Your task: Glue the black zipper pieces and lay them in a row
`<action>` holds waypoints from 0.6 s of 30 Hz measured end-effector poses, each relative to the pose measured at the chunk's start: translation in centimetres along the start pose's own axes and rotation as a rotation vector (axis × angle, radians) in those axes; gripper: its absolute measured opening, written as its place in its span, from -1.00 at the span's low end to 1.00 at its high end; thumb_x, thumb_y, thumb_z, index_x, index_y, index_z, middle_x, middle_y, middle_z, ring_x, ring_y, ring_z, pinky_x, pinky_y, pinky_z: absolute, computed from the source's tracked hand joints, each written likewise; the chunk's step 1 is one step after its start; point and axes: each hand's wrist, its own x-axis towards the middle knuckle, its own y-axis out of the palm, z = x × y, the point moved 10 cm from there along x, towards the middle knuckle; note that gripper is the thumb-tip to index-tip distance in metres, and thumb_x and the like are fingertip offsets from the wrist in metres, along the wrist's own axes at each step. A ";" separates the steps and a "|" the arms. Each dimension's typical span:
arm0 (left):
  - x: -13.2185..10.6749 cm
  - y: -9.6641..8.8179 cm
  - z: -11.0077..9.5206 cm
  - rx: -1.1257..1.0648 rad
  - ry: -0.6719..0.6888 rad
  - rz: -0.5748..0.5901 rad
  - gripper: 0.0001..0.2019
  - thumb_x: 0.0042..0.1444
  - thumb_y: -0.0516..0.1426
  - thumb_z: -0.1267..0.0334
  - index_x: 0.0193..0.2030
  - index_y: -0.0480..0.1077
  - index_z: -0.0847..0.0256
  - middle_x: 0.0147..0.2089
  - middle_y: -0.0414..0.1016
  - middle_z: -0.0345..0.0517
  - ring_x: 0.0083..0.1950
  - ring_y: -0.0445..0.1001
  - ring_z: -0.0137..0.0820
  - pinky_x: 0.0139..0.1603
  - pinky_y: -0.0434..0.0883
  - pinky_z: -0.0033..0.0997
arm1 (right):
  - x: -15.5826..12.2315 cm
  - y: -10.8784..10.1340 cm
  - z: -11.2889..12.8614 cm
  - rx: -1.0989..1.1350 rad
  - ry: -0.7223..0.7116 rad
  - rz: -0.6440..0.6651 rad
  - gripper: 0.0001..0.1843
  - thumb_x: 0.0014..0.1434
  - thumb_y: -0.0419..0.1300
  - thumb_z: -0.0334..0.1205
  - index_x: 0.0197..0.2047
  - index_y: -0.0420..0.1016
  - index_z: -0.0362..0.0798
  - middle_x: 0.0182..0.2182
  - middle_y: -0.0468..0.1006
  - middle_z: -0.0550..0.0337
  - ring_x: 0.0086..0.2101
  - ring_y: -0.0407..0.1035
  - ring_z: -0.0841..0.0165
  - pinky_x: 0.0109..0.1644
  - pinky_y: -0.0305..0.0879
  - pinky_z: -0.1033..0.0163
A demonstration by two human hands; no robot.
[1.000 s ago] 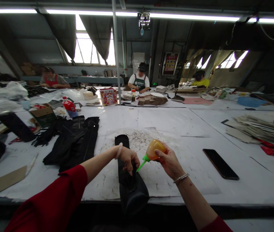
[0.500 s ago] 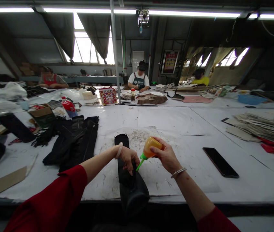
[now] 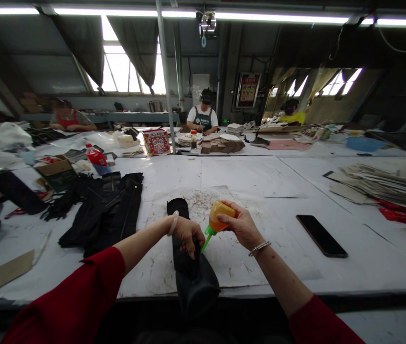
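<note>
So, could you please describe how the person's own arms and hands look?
Red sleeves stop short of both wrists. The left hand is gloveless, with a pale bangle at its wrist; the right hand, also gloveless, has a silvery bracelet.

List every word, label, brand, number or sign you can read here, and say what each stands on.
No text reads clearly.
Green apron: pale lettering, too small to read.
Red-and-yellow poster: lettering, too blurred to read.
Green lit sign: too small to read.
Patterned red box: printed, no words legible.
Red-labelled bottle: label markings illegible.
Amber bottle in the right hand: no lettering visible.
</note>
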 end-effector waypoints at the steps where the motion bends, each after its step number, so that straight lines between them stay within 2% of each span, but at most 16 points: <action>1: 0.0 0.0 0.1 -0.005 -0.004 -0.002 -0.58 -0.38 0.47 0.09 -0.40 0.50 0.24 -0.58 0.49 -0.26 -0.63 0.39 -0.46 -0.65 0.40 -0.50 | 0.0 -0.1 0.0 0.007 -0.001 0.003 -0.28 -0.25 0.51 -0.16 0.02 0.47 -0.09 -0.23 0.58 0.11 -0.29 0.48 0.23 -0.45 0.48 0.24; 5: 0.0 0.0 0.1 -0.001 0.011 0.006 -0.58 -0.35 0.46 0.08 -0.35 0.52 0.23 -0.55 0.50 -0.27 -0.62 0.39 -0.48 -0.63 0.40 -0.52 | -0.1 -0.3 0.0 0.027 0.001 0.012 -0.32 -0.25 0.52 -0.17 -0.01 0.49 -0.07 -0.24 0.58 0.11 -0.29 0.49 0.21 -0.46 0.50 0.21; 14: -0.2 -0.1 -0.1 -0.003 -0.024 -0.032 -0.59 -0.38 0.47 0.11 -0.38 0.51 0.25 -0.55 0.50 -0.24 -0.60 0.38 -0.47 -0.63 0.38 -0.53 | 0.2 0.2 -0.2 0.040 0.001 0.018 -0.35 -0.23 0.52 -0.17 -0.02 0.50 -0.07 -0.24 0.58 0.12 -0.30 0.49 0.24 -0.47 0.51 0.24; 18: -0.4 -0.1 -0.1 -0.033 -0.002 -0.035 -0.57 -0.35 0.47 0.12 -0.31 0.53 0.25 -0.56 0.50 -0.26 -0.62 0.38 -0.48 -0.64 0.39 -0.54 | 0.1 0.1 -0.2 0.055 0.015 0.035 -0.37 -0.24 0.52 -0.19 -0.04 0.51 -0.07 -0.25 0.58 0.12 -0.31 0.49 0.23 -0.49 0.52 0.24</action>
